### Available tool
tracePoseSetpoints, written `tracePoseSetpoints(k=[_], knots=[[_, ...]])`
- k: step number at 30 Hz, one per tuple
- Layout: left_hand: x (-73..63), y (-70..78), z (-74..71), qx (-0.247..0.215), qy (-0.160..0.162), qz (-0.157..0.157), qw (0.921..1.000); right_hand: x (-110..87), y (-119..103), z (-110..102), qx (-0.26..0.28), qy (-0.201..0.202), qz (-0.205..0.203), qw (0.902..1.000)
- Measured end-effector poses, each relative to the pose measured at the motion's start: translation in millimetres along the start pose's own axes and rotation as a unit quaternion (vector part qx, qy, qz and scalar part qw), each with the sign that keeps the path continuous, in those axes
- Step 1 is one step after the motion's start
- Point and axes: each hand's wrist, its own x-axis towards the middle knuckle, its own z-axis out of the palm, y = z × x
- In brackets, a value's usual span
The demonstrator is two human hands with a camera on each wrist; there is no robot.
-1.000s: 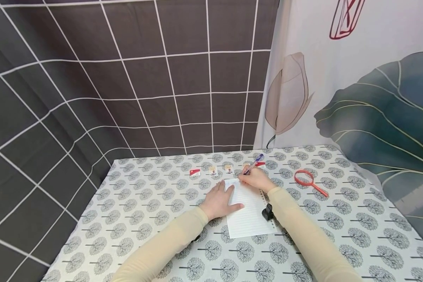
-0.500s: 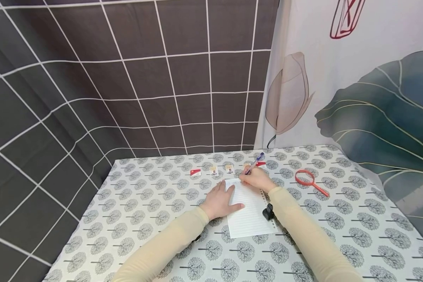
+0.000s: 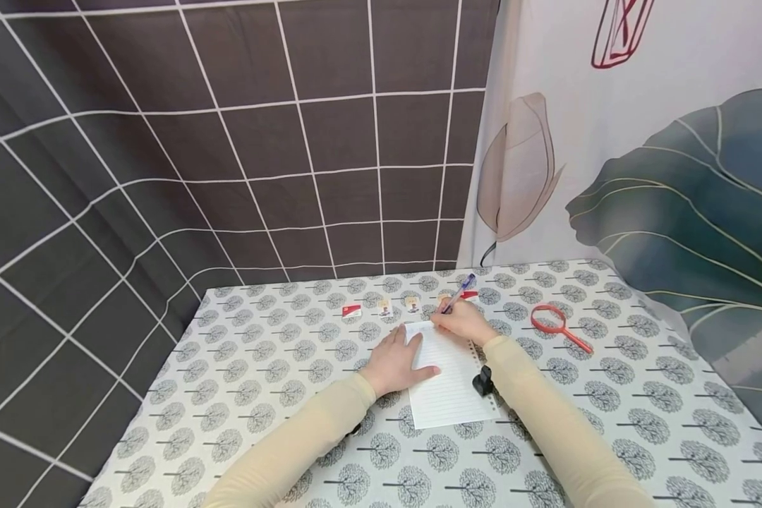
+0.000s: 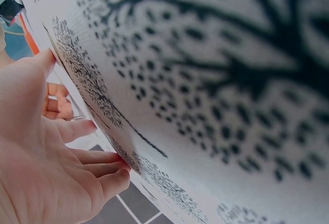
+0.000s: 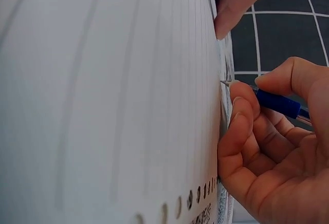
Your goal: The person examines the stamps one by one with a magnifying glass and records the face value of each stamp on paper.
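A sheet of lined paper (image 3: 447, 388) with punched holes down its right edge lies on the patterned tablecloth. My left hand (image 3: 392, 361) rests on the left side of the sheet, fingers extended and thumb stretched across it. In the left wrist view that hand (image 4: 67, 152) shows its fingertips down at the surface. My right hand (image 3: 463, 322) pinches a pen (image 3: 460, 293) near the top of the sheet. The right wrist view shows the pen's blue grip (image 5: 277, 103) between thumb and fingers, its tip right at the paper, while the right hand (image 5: 277, 157) rests its side along the page.
Beyond the paper lie a red-and-white card (image 3: 351, 311) and two small picture cards, one of them a card (image 3: 413, 305) near the sheet. Another red card (image 3: 469, 296) is partly hidden behind the right hand. A red magnifying glass (image 3: 566, 330) lies to the right.
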Motion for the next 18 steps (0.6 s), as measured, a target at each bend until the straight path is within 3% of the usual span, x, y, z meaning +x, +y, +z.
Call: tracePoseSetpoints(k=[18], knots=[[-1.1, 0.5, -1.6, -0.001, 0.004, 0.001, 1.0, 0.6, 1.0, -0.1, -0.007, 0.014, -0.003, 0.9999]])
